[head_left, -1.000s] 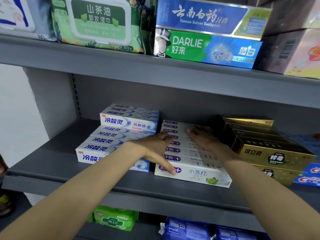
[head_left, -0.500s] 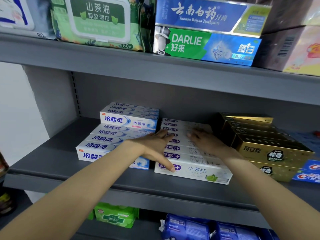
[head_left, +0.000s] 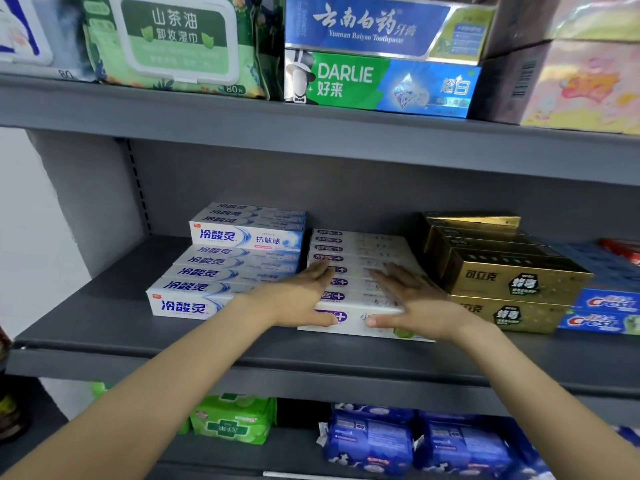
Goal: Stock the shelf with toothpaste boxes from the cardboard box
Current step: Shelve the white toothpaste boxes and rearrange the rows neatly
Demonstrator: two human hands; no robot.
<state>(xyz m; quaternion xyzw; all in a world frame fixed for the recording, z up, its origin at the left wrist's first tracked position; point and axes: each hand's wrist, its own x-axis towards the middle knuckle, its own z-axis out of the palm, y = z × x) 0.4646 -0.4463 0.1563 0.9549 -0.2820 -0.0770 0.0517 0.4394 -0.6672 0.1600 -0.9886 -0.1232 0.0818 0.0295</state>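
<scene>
The row of white toothpaste boxes with purple logos lies flat on the middle grey metal shelf, running front to back, w/ the front box sitting at the shelf's front edge. I've got both hands on it: left hand flat over the left part of the row, thumb down on the front box's face; right hand flat over the right part, thumb likewise on the front face. Neither grip is clenched, both are spread loose, palms pressing, nothing held. Looks to me like squaring up the row, not placing a new box.

Just beside on the left, touching or nearly: the white-and-blue toothpaste boxes, stacked two layers high at the back. On the right, the gold toothpaste boxes, also stacked, right hand close to them.

Risks, imo: push too hard or unevenly and the row skews, boxes ride up over each other, or the front box gets dragged off the shelf edge on pull-back. A sideways shove could nudge the gold stack or knock the upper white-blue layer.

Can't see the cardboard box at all, so no idea how much stock is left. Hands hide the middle boxes; back of row is too small to count. Blue Crest boxes are cut off at right.
</scene>
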